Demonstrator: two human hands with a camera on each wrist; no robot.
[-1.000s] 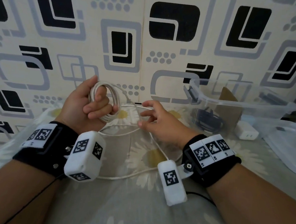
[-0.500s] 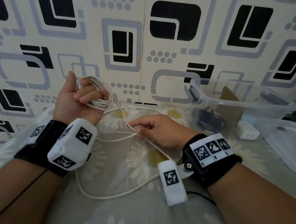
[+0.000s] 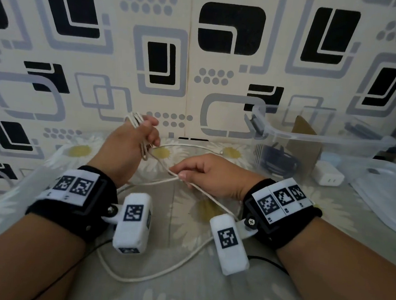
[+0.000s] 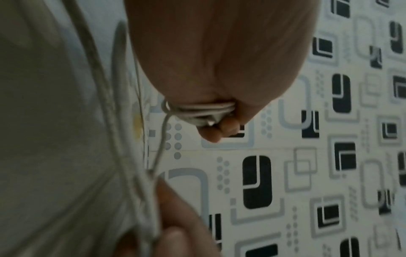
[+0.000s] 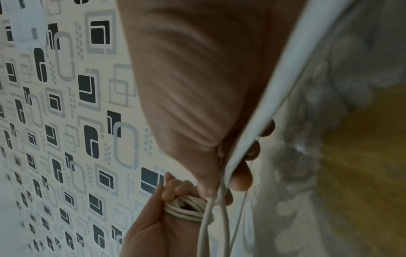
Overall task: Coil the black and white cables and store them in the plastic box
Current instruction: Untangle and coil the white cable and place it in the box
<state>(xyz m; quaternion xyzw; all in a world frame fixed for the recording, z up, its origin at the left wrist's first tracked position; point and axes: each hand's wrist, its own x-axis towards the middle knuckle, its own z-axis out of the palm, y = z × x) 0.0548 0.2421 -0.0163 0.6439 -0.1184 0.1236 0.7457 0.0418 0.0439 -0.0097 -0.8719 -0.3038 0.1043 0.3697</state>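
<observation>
My left hand (image 3: 146,134) grips several loops of the white cable (image 3: 137,119) against its palm, just in front of the wall; the same coil (image 4: 202,113) shows under the palm in the left wrist view and as a bundle (image 5: 189,208) in the right wrist view. My right hand (image 3: 186,172) pinches the cable's loose run a little right of and below the left hand. The slack (image 3: 150,275) loops across the bedsheet under both wrists. The clear plastic box (image 3: 322,135) stands at the right against the wall, with the coiled black cable (image 3: 276,160) inside.
A brown cardboard piece (image 3: 303,143) leans inside the box. A white charger (image 3: 328,176) lies in front of the box, and the clear lid (image 3: 386,193) lies at the far right. The patterned wall (image 3: 166,54) closes off the back. A thin black wire (image 3: 268,262) runs by my right wrist.
My left hand has turned palm-down and dropped back toward the right hand with the coil. The right hand has taken the loose run between its fingertips. More slack lies under the wrists.
</observation>
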